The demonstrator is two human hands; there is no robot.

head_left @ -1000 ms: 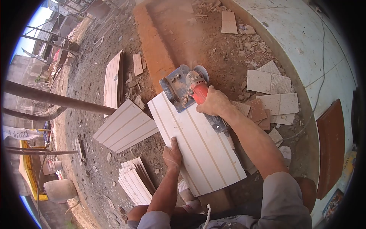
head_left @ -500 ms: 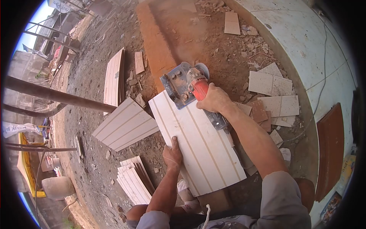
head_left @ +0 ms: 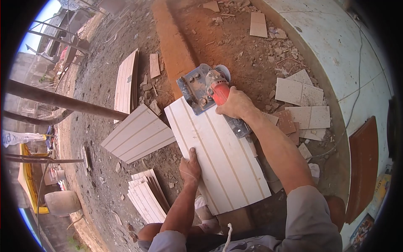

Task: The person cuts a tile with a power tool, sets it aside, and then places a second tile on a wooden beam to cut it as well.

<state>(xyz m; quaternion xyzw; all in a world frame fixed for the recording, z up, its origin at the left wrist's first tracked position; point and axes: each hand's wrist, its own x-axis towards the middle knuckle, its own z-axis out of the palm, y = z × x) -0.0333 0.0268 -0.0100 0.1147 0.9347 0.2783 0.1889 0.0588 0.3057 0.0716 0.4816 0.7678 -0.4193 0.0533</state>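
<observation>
1. Head view, right hand (head_left: pixel 238 105): it is wrapped around the body of the red and dark angle grinder (head_left: pixel 220 91), prob. to steer it and to press its dusty blue metal base plate (head_left: pixel 193 86) on the tile.
2. Same view, left hand (head_left: pixel 191 169): it grasps the long left edge of the white tile w/ tan stripes (head_left: pixel 222 159), thumb on top, fingers hidden beneath. I think this is bc the tile could slide or turn under the tool.
3. The tile lies in front of the person, its near end above a brown block (head_left: pixel 237 220), which seems to support it. The base plate sits on its far end and reaches past it; the pale round disc (head_left: pixel 224 72) is beyond the edge, prob. away from fingers.
4. Direction: the tile's long axis goes from near right to far left, stripes running lengthwise. Its far end points toward the orange dusty ledge (head_left: pixel 168 38). The grinder lies approx. parallel, head far, rear near.
5. At left: a loose striped tile (head_left: pixel 138 134) just beside, and a fanned tile stack (head_left: pixel 147 197) nearer the person.
</observation>
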